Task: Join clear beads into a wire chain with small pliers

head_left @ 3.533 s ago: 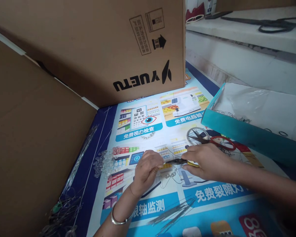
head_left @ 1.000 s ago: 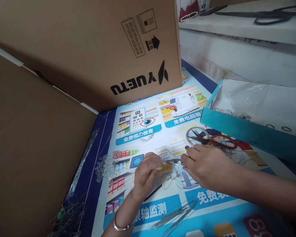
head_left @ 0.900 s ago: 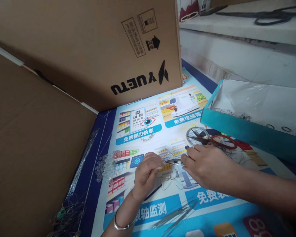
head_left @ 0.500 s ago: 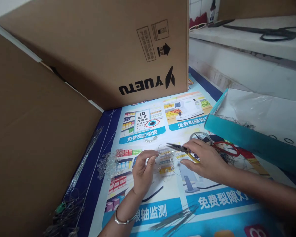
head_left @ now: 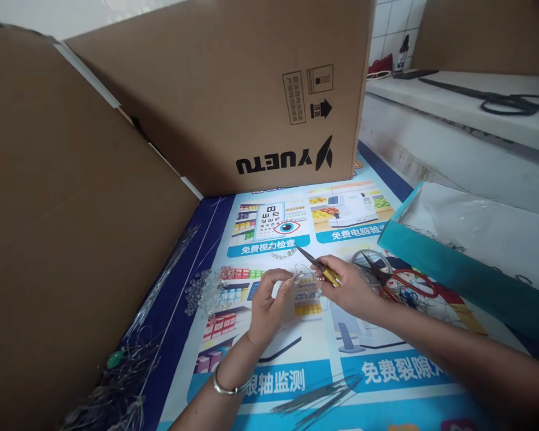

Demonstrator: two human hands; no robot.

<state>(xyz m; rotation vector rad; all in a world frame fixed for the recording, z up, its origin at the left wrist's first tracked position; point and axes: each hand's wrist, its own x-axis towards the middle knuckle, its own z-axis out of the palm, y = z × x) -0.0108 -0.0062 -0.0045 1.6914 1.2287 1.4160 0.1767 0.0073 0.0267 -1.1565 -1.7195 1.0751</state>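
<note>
My left hand [head_left: 273, 299], with a silver bangle at the wrist, pinches a thin looped wire [head_left: 302, 268] strung with clear beads. Close on its right, my right hand [head_left: 345, 287] is closed round pliers [head_left: 326, 272] with yellow handles and dark pointed jaws, which point up and left. The right fingertips also meet the wire's right side; whether they grip it I cannot tell. A pile of clear and pinkish beads [head_left: 209, 290] lies left of my hands. Beyond them a short curved row of clear beads [head_left: 284, 254] rests on the printed sheet.
Red-handled scissors [head_left: 413, 282] and a roll of tape [head_left: 371, 260] lie right of my hand. A teal box [head_left: 453, 263] stands beyond them. Cut wires [head_left: 318, 396] lie in front, tangled wire [head_left: 117, 383] at left. Tall cardboard [head_left: 251, 90] walls the back and left.
My right hand has come left and closer to my left hand, its fingers now at the beaded wire. The pliers have shifted left with it. The whole view has tilted slightly upward.
</note>
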